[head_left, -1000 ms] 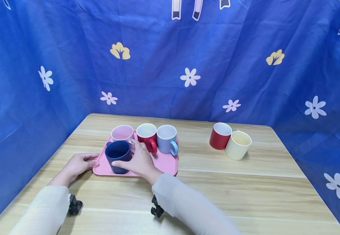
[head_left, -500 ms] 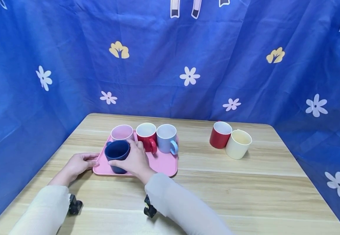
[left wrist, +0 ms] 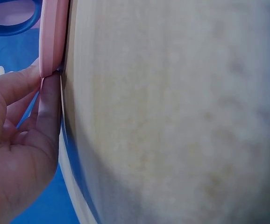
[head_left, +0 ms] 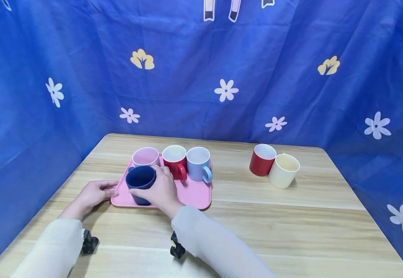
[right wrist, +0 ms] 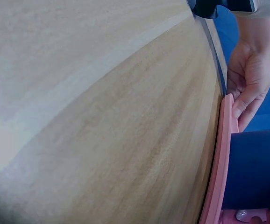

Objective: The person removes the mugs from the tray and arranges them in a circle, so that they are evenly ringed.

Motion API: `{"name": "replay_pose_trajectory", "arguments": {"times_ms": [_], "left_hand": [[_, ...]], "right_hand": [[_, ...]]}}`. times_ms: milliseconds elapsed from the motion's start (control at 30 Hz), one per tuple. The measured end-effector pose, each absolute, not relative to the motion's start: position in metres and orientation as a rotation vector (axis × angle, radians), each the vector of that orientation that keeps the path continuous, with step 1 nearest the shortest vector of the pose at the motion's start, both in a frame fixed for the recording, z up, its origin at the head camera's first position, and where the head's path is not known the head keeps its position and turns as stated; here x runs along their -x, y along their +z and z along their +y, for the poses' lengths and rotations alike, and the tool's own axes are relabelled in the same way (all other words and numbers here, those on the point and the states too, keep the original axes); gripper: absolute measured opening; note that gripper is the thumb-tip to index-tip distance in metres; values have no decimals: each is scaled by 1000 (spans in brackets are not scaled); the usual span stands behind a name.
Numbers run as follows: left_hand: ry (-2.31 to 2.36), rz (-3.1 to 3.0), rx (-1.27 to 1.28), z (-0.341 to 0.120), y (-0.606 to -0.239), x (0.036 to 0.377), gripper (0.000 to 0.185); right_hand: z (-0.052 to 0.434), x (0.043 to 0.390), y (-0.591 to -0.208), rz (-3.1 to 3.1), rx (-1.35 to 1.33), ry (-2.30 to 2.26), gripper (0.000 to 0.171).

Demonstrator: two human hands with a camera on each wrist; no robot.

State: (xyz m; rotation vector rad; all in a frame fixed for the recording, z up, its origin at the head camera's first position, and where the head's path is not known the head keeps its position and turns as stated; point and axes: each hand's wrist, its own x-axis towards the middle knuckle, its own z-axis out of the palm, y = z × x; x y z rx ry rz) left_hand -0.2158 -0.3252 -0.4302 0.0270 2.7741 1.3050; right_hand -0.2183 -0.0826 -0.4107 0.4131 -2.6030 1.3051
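A dark blue mug (head_left: 139, 180) stands at the front left of a pink tray (head_left: 196, 194). My right hand (head_left: 160, 189) grips it, fingers curled round its right side. The right wrist view shows the mug's wall (right wrist: 256, 169) standing behind the tray's rim (right wrist: 218, 168). My left hand (head_left: 95, 193) holds the tray's left rim. In the left wrist view its thumb (left wrist: 20, 81) lies on the rim (left wrist: 53, 37) and a finger runs under it. Pink (head_left: 145, 156), red (head_left: 174, 159) and light blue (head_left: 198, 161) mugs stand in a row at the tray's back.
A second red mug (head_left: 262, 159) and a cream mug (head_left: 283, 170) stand together on the wooden table (head_left: 291, 227), right of the tray. Blue flowered cloth (head_left: 222, 58) hangs close behind the table and along both sides.
My right hand's fingers have curled closer round the dark blue mug and its wrist has shifted a little left. The mug has barely moved. The left hand stays on the tray's rim.
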Motion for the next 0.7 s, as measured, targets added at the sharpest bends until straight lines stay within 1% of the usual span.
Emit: {"name": "replay_pose_trajectory", "arguments": {"times_ms": [367,700], "left_hand": [[1312,2772,-15,-323,-430,215,48],[1389,2716,-29,-322,-430,215,49]], "right_hand": [[-74,221,-405,-2552,-481,1309,79],[-66,218,-378,-2499,-552,1369,77]]}}
